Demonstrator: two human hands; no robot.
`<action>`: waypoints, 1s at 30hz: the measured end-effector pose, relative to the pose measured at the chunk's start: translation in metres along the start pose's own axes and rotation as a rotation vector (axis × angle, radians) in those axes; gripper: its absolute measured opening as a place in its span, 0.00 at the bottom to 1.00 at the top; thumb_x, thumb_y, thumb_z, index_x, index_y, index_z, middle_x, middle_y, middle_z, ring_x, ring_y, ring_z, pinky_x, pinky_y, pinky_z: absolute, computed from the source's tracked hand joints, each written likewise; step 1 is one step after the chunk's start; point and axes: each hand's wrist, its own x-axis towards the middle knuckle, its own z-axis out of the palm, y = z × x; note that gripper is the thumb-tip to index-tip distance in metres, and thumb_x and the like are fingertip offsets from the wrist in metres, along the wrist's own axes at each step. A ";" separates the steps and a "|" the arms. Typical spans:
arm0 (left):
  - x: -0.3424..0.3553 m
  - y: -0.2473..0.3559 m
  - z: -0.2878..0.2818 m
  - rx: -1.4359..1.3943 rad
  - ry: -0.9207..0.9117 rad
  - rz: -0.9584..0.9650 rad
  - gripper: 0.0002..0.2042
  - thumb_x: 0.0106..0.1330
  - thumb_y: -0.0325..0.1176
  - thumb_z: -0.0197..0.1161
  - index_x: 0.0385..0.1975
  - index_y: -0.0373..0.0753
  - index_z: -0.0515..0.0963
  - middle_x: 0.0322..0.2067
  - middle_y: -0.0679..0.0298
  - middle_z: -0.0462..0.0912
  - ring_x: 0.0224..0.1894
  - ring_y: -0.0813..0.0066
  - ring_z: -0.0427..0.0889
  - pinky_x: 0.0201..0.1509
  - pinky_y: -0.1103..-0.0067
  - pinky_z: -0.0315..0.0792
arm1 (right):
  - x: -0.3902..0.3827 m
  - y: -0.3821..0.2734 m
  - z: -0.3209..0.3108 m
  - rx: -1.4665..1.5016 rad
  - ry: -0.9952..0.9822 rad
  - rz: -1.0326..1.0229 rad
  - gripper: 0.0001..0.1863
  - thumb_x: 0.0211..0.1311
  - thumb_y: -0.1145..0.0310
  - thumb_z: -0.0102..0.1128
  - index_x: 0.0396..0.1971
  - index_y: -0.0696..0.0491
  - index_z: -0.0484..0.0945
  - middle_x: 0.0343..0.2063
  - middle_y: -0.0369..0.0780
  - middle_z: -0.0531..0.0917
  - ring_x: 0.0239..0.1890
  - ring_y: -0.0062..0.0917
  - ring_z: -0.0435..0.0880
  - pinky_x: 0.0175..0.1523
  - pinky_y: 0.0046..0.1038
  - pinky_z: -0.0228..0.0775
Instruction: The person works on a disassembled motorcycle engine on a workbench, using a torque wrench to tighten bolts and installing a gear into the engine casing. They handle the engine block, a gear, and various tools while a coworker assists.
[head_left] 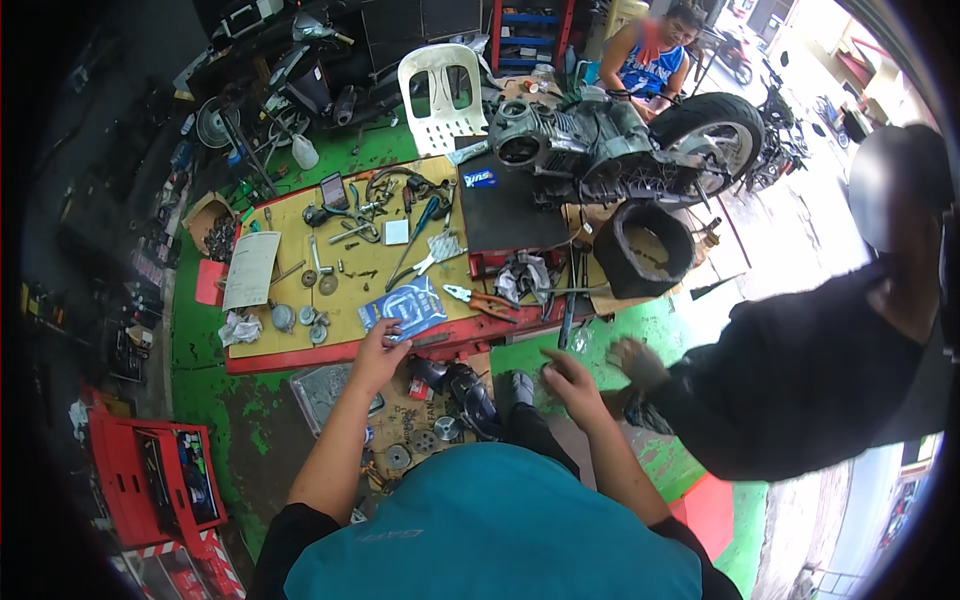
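Observation:
At the table's near edge my left hand (378,358) has its fingers closed on the lower edge of a flat blue-and-white packet (408,306). The packet is tilted over the yellow tabletop; whether it also rests there I cannot tell. My right hand (574,388) is held away from the table over the floor, fingers apart, with nothing in it. Pliers with orange handles (482,300) lie just right of the packet. Beyond it are a white-and-clear piece of wrapping (440,252) and a small white square box (396,232).
A motorcycle engine with its rear wheel (710,135) occupies the table's far right, near a black hollow part (645,250). Close on my right a person in black (800,370) reaches in. Another person (650,65) sits behind the engine. Metal parts (425,440) lie on cardboard below.

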 end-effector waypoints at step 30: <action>-0.003 0.012 0.100 0.111 0.139 -0.391 0.29 0.64 0.25 0.71 0.65 0.35 0.69 0.52 0.55 0.80 0.45 0.72 0.83 0.49 0.74 0.78 | 0.304 -0.111 -0.009 0.593 -0.286 -0.140 0.44 0.69 0.63 0.56 0.80 0.54 0.45 0.44 0.42 0.81 0.37 0.24 0.74 0.52 0.33 0.74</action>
